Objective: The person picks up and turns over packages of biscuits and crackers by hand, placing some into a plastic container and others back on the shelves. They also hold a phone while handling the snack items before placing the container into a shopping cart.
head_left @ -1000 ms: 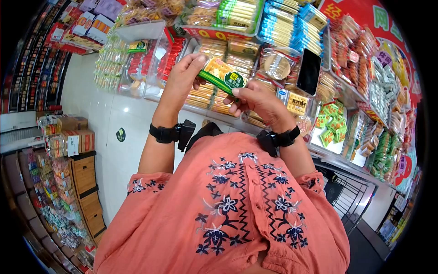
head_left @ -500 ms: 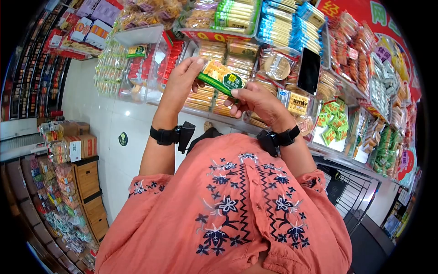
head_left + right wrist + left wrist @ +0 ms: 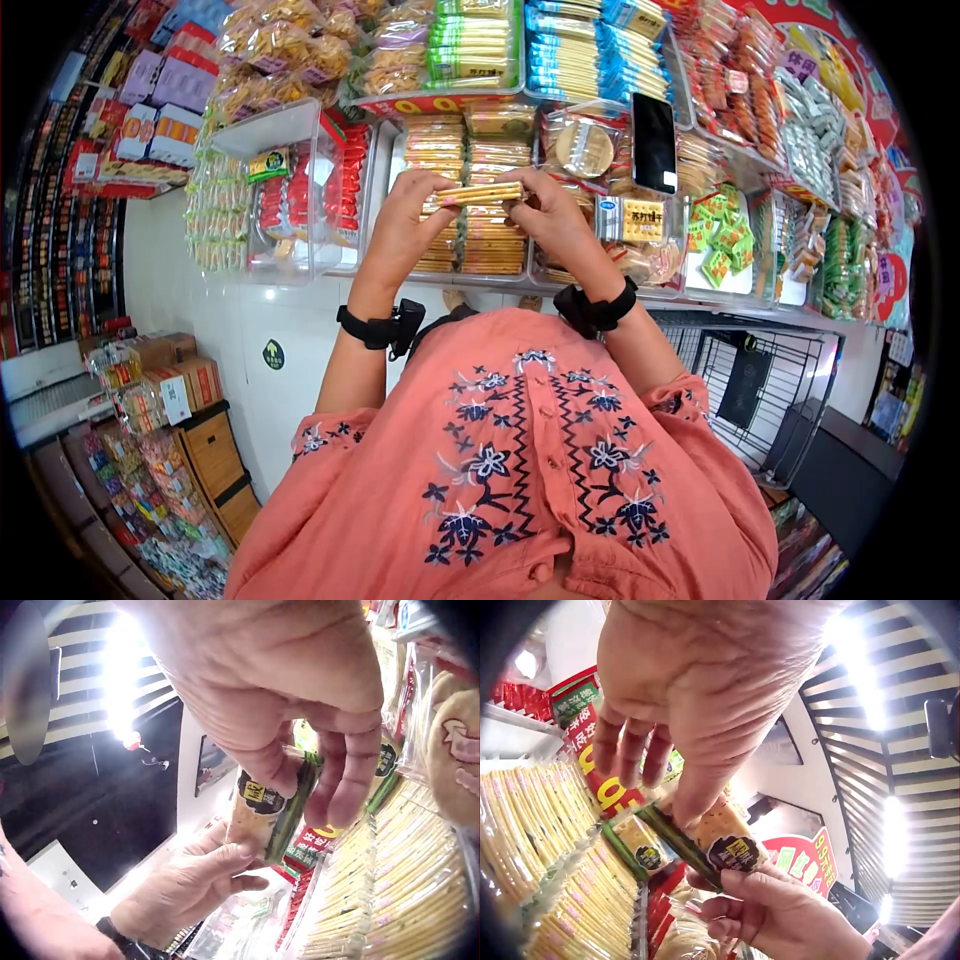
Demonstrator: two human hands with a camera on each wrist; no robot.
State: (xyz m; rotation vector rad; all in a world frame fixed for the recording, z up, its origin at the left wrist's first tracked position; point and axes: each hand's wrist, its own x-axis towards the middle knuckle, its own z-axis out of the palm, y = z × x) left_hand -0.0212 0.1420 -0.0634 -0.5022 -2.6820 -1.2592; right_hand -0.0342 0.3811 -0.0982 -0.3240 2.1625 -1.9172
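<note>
A small packet of crackers (image 3: 480, 194) is held edge-on between both hands, above a bin of stacked crackers (image 3: 497, 244). The left hand (image 3: 405, 222) pinches one end between thumb and fingers, and the right hand (image 3: 556, 217) pinches the other end. In the left wrist view the packet (image 3: 724, 832) shows a green edge and a dark label beside the right thumb. The right wrist view shows the same packet (image 3: 262, 806), its label near the right thumb and the left hand (image 3: 187, 881) gripping the far end.
A black phone (image 3: 653, 143) lies on round biscuit packs at the right. Beside the cracker bin, a clear bin (image 3: 318, 215) holds red packets at the left. Blue and green packs fill the back bins. A wire cart (image 3: 765, 385) stands below the display's right side.
The packet has been tilted from showing its labelled face to showing its narrow edge in the head view. That view has also shifted; both hands still hold the packet.
</note>
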